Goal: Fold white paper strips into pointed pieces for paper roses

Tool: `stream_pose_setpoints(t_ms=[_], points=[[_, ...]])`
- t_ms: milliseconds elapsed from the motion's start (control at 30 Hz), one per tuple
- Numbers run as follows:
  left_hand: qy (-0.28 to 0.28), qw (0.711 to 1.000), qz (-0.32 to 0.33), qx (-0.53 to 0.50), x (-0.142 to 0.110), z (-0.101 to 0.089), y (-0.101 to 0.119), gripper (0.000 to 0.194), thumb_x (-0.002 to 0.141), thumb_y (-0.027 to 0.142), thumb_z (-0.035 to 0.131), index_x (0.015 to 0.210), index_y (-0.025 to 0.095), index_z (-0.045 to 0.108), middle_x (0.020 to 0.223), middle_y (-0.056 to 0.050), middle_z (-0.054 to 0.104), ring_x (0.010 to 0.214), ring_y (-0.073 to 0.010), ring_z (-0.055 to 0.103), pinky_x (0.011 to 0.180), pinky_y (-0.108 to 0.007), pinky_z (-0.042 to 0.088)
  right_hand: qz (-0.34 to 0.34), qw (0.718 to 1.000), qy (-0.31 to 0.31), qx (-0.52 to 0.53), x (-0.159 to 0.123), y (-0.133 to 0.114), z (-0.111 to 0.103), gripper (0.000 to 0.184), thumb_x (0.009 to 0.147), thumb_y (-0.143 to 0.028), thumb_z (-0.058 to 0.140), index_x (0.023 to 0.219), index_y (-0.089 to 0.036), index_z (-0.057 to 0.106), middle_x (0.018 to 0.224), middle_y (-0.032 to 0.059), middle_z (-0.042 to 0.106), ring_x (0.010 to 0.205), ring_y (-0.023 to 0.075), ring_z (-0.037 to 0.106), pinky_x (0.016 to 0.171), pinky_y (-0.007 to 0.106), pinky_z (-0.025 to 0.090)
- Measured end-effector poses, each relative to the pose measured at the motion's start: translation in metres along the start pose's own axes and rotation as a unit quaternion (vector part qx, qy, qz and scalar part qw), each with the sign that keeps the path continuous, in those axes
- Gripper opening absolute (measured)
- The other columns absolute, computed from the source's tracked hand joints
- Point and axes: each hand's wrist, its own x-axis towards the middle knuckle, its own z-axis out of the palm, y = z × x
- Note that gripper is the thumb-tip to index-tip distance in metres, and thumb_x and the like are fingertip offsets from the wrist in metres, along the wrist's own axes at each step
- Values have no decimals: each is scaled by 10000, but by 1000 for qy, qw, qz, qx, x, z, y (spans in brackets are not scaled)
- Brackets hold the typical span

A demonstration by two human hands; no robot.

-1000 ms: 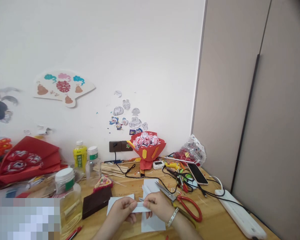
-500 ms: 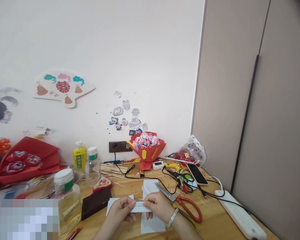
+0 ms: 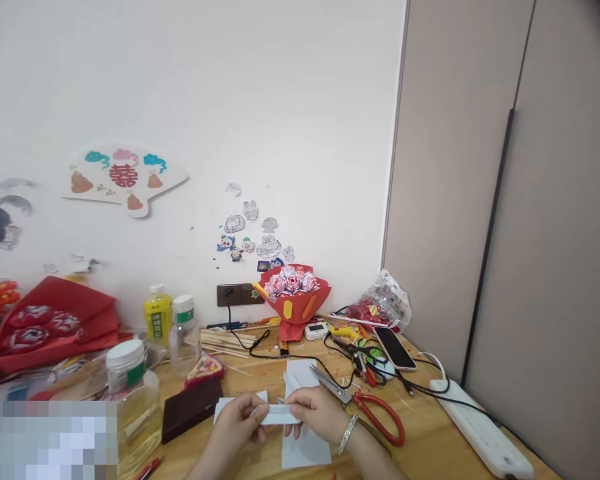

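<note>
Between my two hands a small strip of white folded paper (image 3: 279, 415) is stretched level above the table. My left hand (image 3: 237, 420) pinches its left end between thumb and fingers. At the other end, my right hand (image 3: 316, 412), with a silver bracelet (image 3: 347, 433) on the wrist, grips the paper the same way. Under and behind the hands lie more white paper pieces (image 3: 307, 452). Scissors with red handles (image 3: 380, 417) rest, blades apart, just right of my right hand. A dark brown box (image 3: 193, 408) lies left of my left hand.
A bouquet in red paper (image 3: 293, 303) stands by the wall. Jars (image 3: 126, 367) and a yellow bottle (image 3: 158, 317) are at left. Wooden sticks (image 3: 227, 341), a phone (image 3: 394, 348), cables and a white power strip (image 3: 480, 427) lie around the table. A grey cabinet (image 3: 445, 167) borders the right.
The fingers of both hands have shifted slightly along the paper strip, and more of its front shows. The camera view has turned a little; the other things lie as before.
</note>
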Motion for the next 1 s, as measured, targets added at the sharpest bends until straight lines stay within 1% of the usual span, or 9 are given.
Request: stream_pose_setpoints(t_ms=[233, 300, 400, 500, 600, 667, 800, 900, 1000], points=[[32, 990, 80, 108, -2, 2, -14, 188, 669, 309, 495, 547, 167, 506, 382, 75, 426, 365, -87, 398, 390, -192, 278, 48, 998, 19, -27, 3, 8, 5, 192, 694, -279, 497, 799, -130, 561, 499, -34, 532, 389, 55, 433, 400, 162, 339], [26, 993, 74, 85, -2, 4, -12, 132, 645, 266, 508, 563, 162, 513, 397, 76, 435, 357, -80, 394, 379, -187, 273, 57, 997, 28, -54, 3, 8, 7, 150, 672, -200, 486, 783, -137, 566, 489, -44, 520, 388, 53, 433, 388, 151, 330], [-7, 1000, 23, -7, -2, 5, -6, 71, 586, 225, 533, 609, 162, 509, 410, 75, 477, 323, -76, 418, 352, -180, 275, 60, 996, 39, -55, 1, 3, 8, 219, 644, -131, 449, 840, -151, 545, 481, -58, 515, 376, 54, 427, 385, 148, 333], [-26, 988, -64, -139, -4, 6, -2, 113, 565, 220, 544, 656, 176, 492, 402, 71, 517, 309, -81, 455, 338, -169, 294, 21, 996, 50, -65, 0, -5, 10, 288, 642, -110, 433, 911, -172, 516, 519, -58, 534, 390, 61, 430, 412, 163, 352], [-11, 960, -123, -251, -7, 5, -2, 145, 560, 199, 583, 674, 173, 497, 427, 56, 551, 351, -73, 486, 380, -166, 358, -64, 983, 85, -149, -3, -13, 12, 241, 648, -97, 452, 837, -191, 567, 689, -21, 575, 573, 88, 502, 536, 185, 381], [1, 946, -141, -292, -8, 4, -2, 164, 558, 179, 610, 684, 168, 506, 452, 45, 570, 386, -68, 503, 421, -170, 392, -93, 970, 88, -205, -4, -16, 15, 197, 637, -116, 507, 794, -199, 593, 788, -5, 570, 694, 110, 511, 580, 184, 376], [4, 938, -144, -315, -9, 3, -3, 184, 566, 195, 655, 690, 154, 526, 491, 29, 586, 436, -67, 525, 463, -170, 405, -85, 959, 79, -259, -5, -14, 18, 176, 634, -176, 576, 807, -204, 593, 797, -3, 576, 724, 126, 511, 612, 194, 371], [-8, 953, -114, -282, -7, 5, -3, 317, 483, 246, 733, 721, 144, 550, 482, 36, 570, 413, -65, 505, 421, -159, 365, -68, 958, 98, -262, -3, -6, 18, 109, 685, -181, 527, 777, -195, 584, 717, -13, 581, 643, 112, 498, 592, 200, 361], [-8, 973, -72, -217, -3, 6, -4, 427, 414, 344, 757, 735, 144, 559, 465, 43, 557, 373, -69, 480, 395, -171, 337, -56, 973, 101, -199, 0, 2, 18, 97, 707, -196, 497, 794, -186, 540, 633, -31, 545, 551, 94, 474, 509, 184, 353]])
